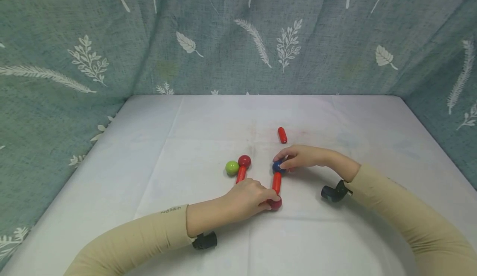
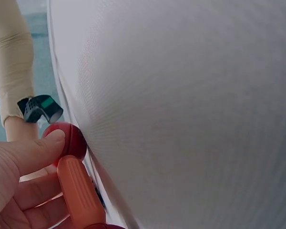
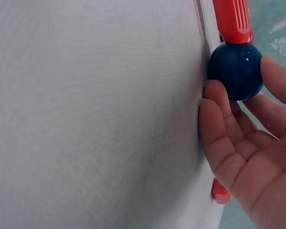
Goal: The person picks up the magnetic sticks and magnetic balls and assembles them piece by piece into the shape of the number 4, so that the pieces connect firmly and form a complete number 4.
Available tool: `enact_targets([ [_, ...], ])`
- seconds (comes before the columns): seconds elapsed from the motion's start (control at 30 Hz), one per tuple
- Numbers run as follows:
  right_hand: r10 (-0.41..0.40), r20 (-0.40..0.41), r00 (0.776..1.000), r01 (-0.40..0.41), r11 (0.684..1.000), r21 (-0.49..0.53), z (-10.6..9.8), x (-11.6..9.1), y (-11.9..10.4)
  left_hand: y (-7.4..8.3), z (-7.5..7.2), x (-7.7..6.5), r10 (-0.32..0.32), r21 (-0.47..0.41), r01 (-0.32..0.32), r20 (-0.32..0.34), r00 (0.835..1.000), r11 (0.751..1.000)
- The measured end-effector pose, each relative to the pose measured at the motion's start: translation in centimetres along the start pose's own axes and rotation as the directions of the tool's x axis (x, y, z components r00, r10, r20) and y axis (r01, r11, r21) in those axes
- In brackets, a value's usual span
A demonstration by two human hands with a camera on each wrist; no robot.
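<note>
My left hand (image 1: 244, 199) pinches a red ball (image 1: 275, 202) at the near end of a red ribbed rod (image 1: 276, 183). At that rod's far end, the thumb and fingers of my right hand (image 1: 303, 156) hold a dark blue ball (image 3: 236, 71). Partly hidden behind the left hand, a second red rod (image 1: 241, 174) runs up to another red ball (image 1: 244, 161). A green ball (image 1: 232, 168) sits right beside that ball. In the left wrist view, a ribbed rod (image 2: 80, 191) lies close to the left fingers.
Beyond the right hand a loose red rod (image 1: 282, 135) lies on the white-covered table (image 1: 201, 122). Patterned green cloth (image 1: 223, 39) hangs behind the table and along its sides. A dark wrist camera (image 1: 334, 192) juts from the right sleeve.
</note>
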State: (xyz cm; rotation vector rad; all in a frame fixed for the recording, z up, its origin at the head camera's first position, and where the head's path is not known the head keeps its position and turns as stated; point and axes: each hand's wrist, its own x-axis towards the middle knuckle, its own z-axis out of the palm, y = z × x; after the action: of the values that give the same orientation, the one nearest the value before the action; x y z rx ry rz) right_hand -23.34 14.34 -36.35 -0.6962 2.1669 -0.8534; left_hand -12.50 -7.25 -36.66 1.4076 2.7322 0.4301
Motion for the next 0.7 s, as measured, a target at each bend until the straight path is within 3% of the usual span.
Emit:
enact_targets([
  [0.23, -0.003, -0.046, 0.999, 0.003, 1.0, -0.001, 0.19, 0.06, 0.14, 0.14, -0.11, 0.13, 0.022, 0.03, -0.021, -0.019, 1.0, 0.999],
  [0.7, 0.026, -0.088, 0.996, -0.024, 0.999, 0.025, 0.14, 0.35, 0.1, 0.37, -0.17, 0.79, -0.058, 0.054, 0.056, 0.02, 0.998, 0.997],
])
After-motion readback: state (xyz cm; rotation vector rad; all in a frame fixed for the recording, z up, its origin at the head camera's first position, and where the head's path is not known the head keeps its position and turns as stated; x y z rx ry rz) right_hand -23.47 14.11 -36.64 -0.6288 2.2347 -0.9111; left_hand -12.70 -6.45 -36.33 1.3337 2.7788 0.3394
